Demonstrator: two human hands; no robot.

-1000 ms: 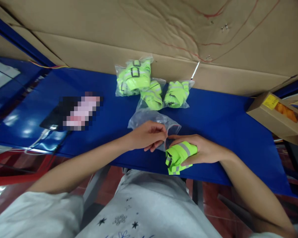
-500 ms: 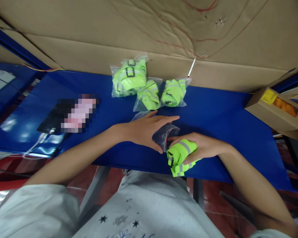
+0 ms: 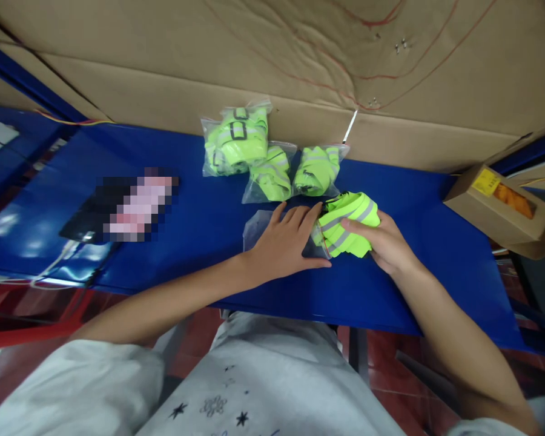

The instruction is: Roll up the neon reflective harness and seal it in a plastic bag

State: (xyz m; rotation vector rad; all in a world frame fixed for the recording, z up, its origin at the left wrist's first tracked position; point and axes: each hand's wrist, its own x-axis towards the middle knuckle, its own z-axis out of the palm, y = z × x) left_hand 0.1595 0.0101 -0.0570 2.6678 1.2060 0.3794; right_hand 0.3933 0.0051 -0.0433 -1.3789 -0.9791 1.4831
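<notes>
My right hand (image 3: 390,239) is closed around a neon yellow-green bundle of reflective straps (image 3: 352,224) with grey stripes, its thumb across the front. The bundle's left end meets the mouth of a clear zip bag (image 3: 257,227), which lies on the table partly hidden under my left hand. Fingers apart and thumb stretched toward the bundle, my left hand (image 3: 284,245) rests over the bag. How far the bundle is inside the mouth is hard to see. Just beyond are bagged strap bundles: a large bag with black buckles (image 3: 238,139), a smaller bag (image 3: 275,175) and another bag (image 3: 318,169).
The blue tabletop (image 3: 191,266) runs up against a cardboard wall (image 3: 163,82). At the right stands a cardboard box (image 3: 495,206) with a window showing something orange. A dark device with a white cable (image 3: 79,230) and a blurred-out patch lies at the left.
My right hand has brought the strap bundle up and away from the table's front edge to the bag's mouth. My left hand has shifted slightly, still spread over the bag.
</notes>
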